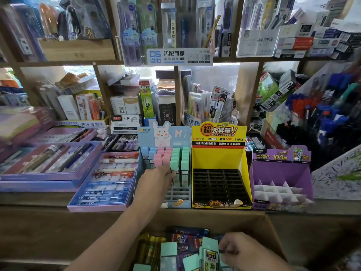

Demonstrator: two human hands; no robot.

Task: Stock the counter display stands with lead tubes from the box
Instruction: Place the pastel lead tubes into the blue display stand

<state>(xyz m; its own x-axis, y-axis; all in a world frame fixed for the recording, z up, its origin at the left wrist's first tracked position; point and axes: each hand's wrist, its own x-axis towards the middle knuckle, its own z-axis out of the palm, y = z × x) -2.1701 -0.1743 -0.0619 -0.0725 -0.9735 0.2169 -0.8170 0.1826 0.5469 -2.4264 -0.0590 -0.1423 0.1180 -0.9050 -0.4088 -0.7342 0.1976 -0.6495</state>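
We see the left hand (158, 178) reaching into the blue rabbit stand (164, 133), fingers closed around a mint tube (174, 169) standing in its grid. Right of that stand sit the yellow stand (218, 157) and the purple stand (281, 173). Below it, the right hand (240, 249) curls among tubes in the cardboard box (273, 231); we cannot tell its grip.

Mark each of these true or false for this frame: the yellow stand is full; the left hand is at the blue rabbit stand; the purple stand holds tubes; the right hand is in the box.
1. The yellow stand is full. False: its slots are empty.
2. The left hand is at the blue rabbit stand. True.
3. The purple stand holds tubes. False: its dividers are bare.
4. The right hand is in the cardboard box. True.
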